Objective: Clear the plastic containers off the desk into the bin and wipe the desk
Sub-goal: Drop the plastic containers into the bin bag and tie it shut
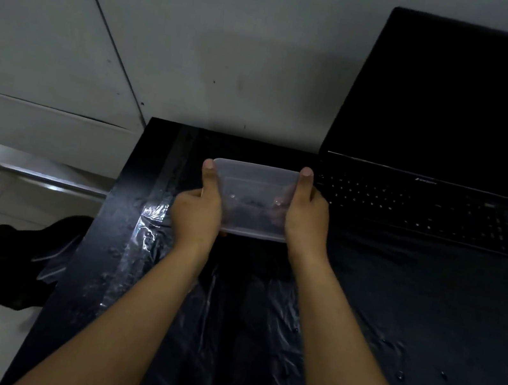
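Note:
A clear rectangular plastic container [253, 200] is held over the far part of the black desk [396, 300], tilted with its open side toward me. My left hand [198, 208] grips its left end, thumb along the rim. My right hand [307, 216] grips the right end the same way. The fingers behind the container show faintly through the plastic. On the floor to the left of the desk lies a black bin bag [15, 263] with a clear plastic piece at its mouth.
An open black laptop [437, 155] stands at the desk's back right, close to my right hand. Wrinkled black plastic sheeting with water drops [400, 374] covers the desk. A pale wall rises behind. Light floor tiles lie to the left.

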